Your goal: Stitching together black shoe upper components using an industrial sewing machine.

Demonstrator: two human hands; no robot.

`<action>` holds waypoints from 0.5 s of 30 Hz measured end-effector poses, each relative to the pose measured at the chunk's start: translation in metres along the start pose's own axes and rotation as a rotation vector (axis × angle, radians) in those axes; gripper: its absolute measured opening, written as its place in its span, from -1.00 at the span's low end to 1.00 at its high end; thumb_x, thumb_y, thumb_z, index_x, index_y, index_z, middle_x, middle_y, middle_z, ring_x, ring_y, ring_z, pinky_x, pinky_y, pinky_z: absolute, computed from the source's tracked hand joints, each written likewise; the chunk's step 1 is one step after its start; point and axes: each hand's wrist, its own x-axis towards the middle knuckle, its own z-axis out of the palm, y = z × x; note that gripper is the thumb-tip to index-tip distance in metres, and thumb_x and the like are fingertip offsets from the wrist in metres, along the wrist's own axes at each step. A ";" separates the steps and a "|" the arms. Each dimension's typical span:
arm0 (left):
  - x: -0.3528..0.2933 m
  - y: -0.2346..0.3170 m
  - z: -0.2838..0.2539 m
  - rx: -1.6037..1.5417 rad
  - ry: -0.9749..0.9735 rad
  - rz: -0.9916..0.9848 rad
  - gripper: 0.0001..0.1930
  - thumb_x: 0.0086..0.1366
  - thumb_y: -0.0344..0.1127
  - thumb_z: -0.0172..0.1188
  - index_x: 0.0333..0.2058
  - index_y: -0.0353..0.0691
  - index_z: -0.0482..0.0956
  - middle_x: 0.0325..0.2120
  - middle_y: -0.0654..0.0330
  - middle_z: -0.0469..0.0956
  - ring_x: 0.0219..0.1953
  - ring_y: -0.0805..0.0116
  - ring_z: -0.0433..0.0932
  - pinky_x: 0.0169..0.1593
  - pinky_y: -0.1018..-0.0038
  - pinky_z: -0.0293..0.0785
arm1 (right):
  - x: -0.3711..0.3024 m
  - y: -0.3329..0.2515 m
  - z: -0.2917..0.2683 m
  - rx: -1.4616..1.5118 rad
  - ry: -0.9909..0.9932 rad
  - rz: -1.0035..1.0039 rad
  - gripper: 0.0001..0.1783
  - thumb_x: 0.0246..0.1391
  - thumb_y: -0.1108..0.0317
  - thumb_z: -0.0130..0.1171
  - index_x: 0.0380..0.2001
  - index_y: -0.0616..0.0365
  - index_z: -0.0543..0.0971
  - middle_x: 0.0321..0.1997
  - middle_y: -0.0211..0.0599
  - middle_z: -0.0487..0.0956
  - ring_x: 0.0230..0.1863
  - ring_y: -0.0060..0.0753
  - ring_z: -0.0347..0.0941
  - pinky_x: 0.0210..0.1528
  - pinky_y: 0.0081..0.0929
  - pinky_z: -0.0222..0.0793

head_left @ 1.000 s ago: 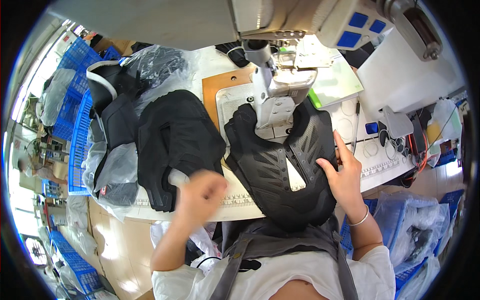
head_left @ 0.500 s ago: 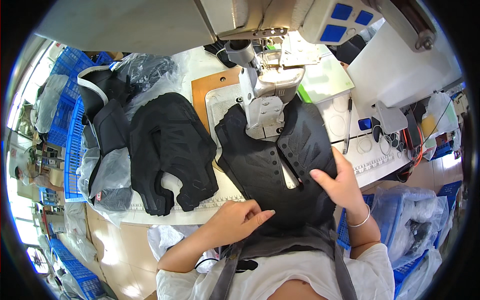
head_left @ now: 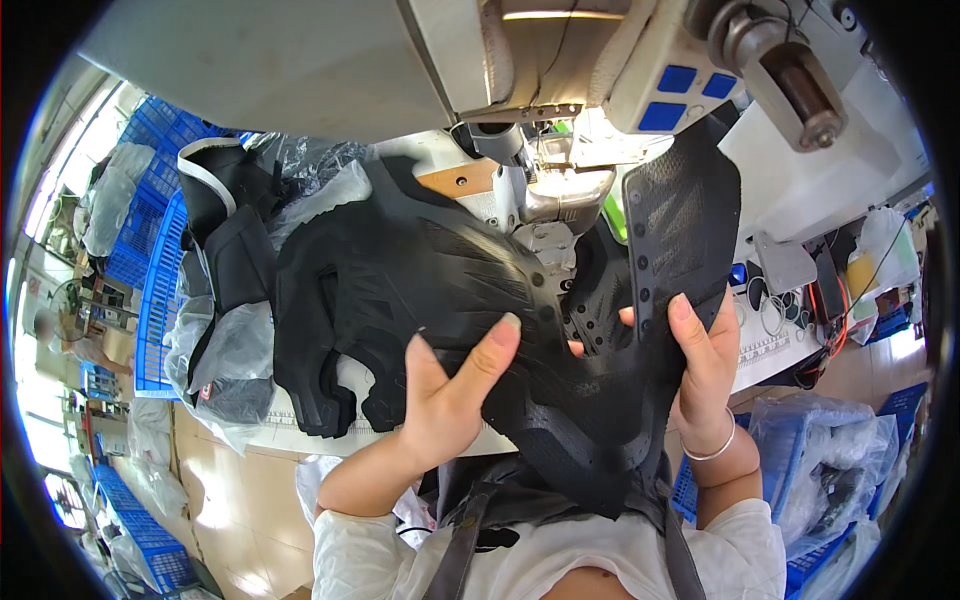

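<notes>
Between my two hands is a black shoe upper [head_left: 590, 400], lifted and spread, with rows of eyelets along its opening. My left hand [head_left: 440, 400] grips its left side, thumb on top and the other fingers mostly hidden underneath. Its right flap is held by my right hand [head_left: 705, 365], thumb in front and fingers behind; a fingertip shows through the opening. Just beyond the upper stands the sewing machine [head_left: 570, 195], its lit needle area partly covered. More black shoe uppers [head_left: 305, 350] lie stacked at the left, overlapped by the held one.
Black padded pieces [head_left: 235, 250] and clear plastic bags lie at the table's left, beside a blue crate [head_left: 150, 340]. A ruler strip runs along the white table's front edge [head_left: 765, 350]. At the right, a bagged blue crate [head_left: 800, 450] stands low, with cables [head_left: 825, 320] above.
The shoe upper has come up off the machine bed toward me and opened out. My left hand has moved up onto its left side; my right hand has shifted slightly right.
</notes>
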 end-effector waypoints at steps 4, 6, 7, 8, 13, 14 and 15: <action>0.005 0.016 0.013 -0.157 0.088 -0.040 -0.77 0.26 -0.43 -0.17 -0.19 -0.48 0.32 -0.40 -0.15 0.50 -0.37 0.07 0.55 -0.28 0.29 0.54 | 0.005 -0.005 0.004 0.033 -0.018 0.040 -0.69 0.11 0.46 -0.10 -0.07 0.31 0.23 -0.21 -0.12 0.48 -0.29 -0.34 0.50 -0.25 -0.44 0.49; 0.014 0.017 0.009 -0.217 0.071 -0.082 -0.77 0.25 -0.42 -0.16 -0.20 -0.49 0.33 -0.41 -0.15 0.51 -0.37 0.06 0.55 -0.28 0.30 0.53 | 0.008 -0.005 0.001 0.095 -0.030 0.054 -0.67 0.10 0.47 -0.10 -0.05 0.31 0.22 -0.19 -0.12 0.47 -0.26 -0.34 0.49 -0.20 -0.43 0.47; 0.018 0.016 0.008 -0.281 0.058 -0.126 -0.77 0.25 -0.42 -0.15 -0.21 -0.49 0.33 -0.41 -0.16 0.51 -0.38 0.06 0.55 -0.28 0.30 0.53 | 0.010 -0.004 -0.001 0.152 -0.042 0.073 -0.66 0.10 0.49 -0.11 -0.04 0.32 0.22 -0.17 -0.11 0.47 -0.23 -0.34 0.48 -0.16 -0.43 0.45; 0.019 0.017 0.009 -0.277 0.061 -0.085 -0.77 0.23 -0.42 -0.13 -0.21 -0.49 0.34 -0.41 -0.15 0.51 -0.38 0.09 0.55 -0.27 0.31 0.53 | 0.011 -0.002 -0.001 0.151 -0.043 0.070 -0.66 0.10 0.49 -0.11 -0.04 0.32 0.22 -0.17 -0.11 0.47 -0.23 -0.34 0.48 -0.16 -0.43 0.45; 0.028 0.018 -0.001 -0.154 0.122 0.029 -0.79 0.20 -0.47 -0.08 -0.20 -0.45 0.36 -0.40 -0.04 0.51 -0.35 0.20 0.55 -0.26 0.34 0.53 | 0.012 -0.002 -0.002 0.065 -0.029 -0.034 -0.46 0.04 0.42 -0.04 0.09 0.32 0.12 -0.05 -0.12 0.41 -0.08 -0.39 0.40 0.00 -0.49 0.31; 0.028 0.017 -0.003 -0.116 0.124 0.029 -0.79 0.20 -0.47 -0.01 -0.18 -0.40 0.37 -0.34 0.06 0.50 -0.32 0.32 0.52 -0.23 0.44 0.47 | 0.013 -0.002 -0.004 0.063 -0.025 -0.039 -0.46 0.04 0.42 -0.04 0.09 0.32 0.12 -0.05 -0.12 0.41 -0.08 -0.39 0.40 0.00 -0.49 0.31; 0.027 0.017 -0.004 -0.076 0.130 0.031 -0.77 0.19 -0.46 0.05 -0.17 -0.35 0.38 -0.29 0.16 0.49 -0.29 0.43 0.49 -0.20 0.53 0.41 | 0.013 -0.001 -0.007 0.111 -0.042 -0.033 -0.47 0.04 0.47 -0.05 0.10 0.30 0.10 -0.03 -0.11 0.39 -0.06 -0.39 0.38 0.01 -0.48 0.29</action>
